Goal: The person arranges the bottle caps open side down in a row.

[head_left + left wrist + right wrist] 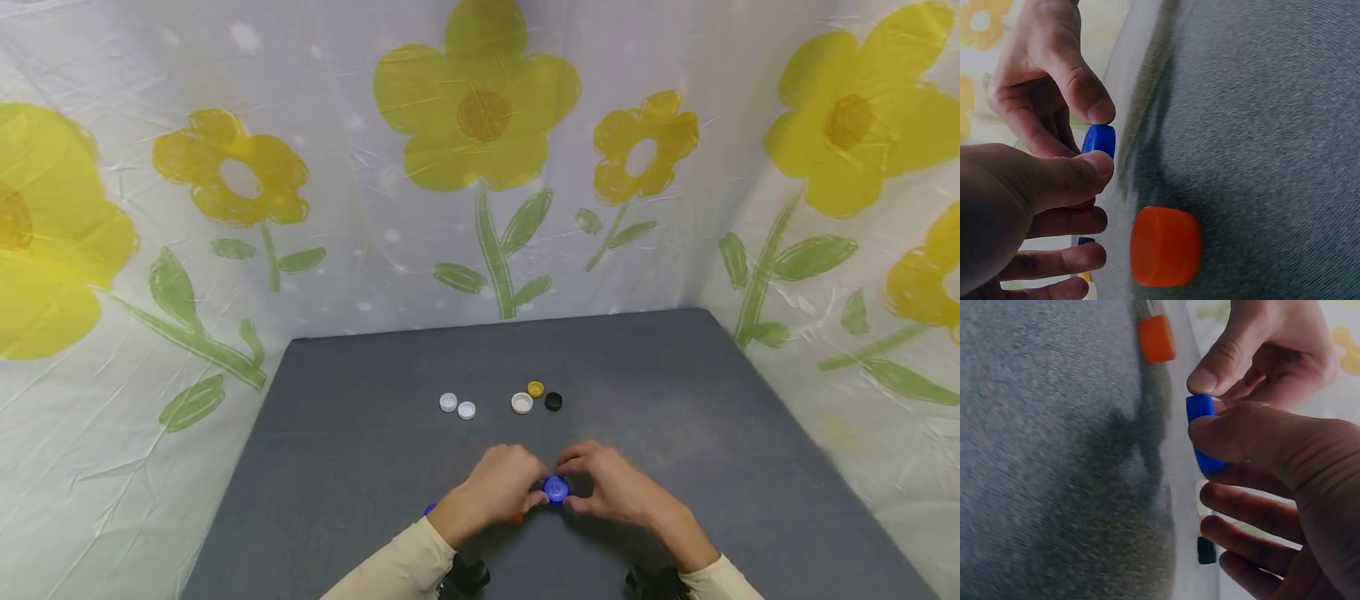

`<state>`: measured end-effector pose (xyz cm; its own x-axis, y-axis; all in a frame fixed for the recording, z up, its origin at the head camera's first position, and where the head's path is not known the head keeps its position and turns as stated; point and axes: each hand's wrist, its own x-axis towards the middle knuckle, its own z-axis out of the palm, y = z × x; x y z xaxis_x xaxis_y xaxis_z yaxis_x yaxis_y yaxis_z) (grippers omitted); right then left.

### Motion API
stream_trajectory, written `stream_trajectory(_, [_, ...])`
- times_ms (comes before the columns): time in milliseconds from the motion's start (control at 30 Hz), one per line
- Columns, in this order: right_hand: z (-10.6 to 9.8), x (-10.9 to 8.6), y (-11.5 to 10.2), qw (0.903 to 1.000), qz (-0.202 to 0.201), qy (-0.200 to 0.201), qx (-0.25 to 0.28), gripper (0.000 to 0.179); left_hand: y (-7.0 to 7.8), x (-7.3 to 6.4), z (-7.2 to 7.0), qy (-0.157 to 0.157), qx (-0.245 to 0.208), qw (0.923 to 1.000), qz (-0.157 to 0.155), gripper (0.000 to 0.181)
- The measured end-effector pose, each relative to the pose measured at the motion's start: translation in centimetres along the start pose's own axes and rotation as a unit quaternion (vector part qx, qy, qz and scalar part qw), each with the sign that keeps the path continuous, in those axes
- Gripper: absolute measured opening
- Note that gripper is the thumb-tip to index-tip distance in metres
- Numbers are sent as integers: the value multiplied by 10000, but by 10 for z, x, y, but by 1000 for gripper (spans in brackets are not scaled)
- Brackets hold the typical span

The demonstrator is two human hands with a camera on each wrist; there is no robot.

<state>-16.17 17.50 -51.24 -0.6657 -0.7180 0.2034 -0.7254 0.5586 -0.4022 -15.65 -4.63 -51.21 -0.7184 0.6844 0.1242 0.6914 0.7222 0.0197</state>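
Note:
A blue bottle cap [556, 489] is held between both hands above the table, its flat face turned up in the head view. My left hand [504, 483] pinches one side of it with thumb and index finger, the other fingers stretched out beyond. On the opposite side my right hand [615, 485] grips the cap, thumb on its edge in the right wrist view. An orange cap [1165, 247] lies on the table by my left hand, mostly covered by that hand in the head view. Part of another blue thing [429, 508] shows beside the left wrist.
Farther back on the grey table [360, 467] lie two small white caps [448, 402], a larger white cap [522, 403], a yellow cap [536, 388] and a black cap [553, 402]. Flower-patterned curtains [360, 250] stand around the table's back and sides.

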Motion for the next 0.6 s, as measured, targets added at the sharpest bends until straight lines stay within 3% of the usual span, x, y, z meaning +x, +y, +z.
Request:
stream_trajectory(200, [8, -3, -1, 9998, -98, 20, -144, 30, 5, -2, 8, -60, 228, 9997, 21, 20])
stream_trajectory(600, [14, -6, -7, 9983, 259, -392, -343, 31, 10, -5, 13, -242, 616, 9978, 75, 26])
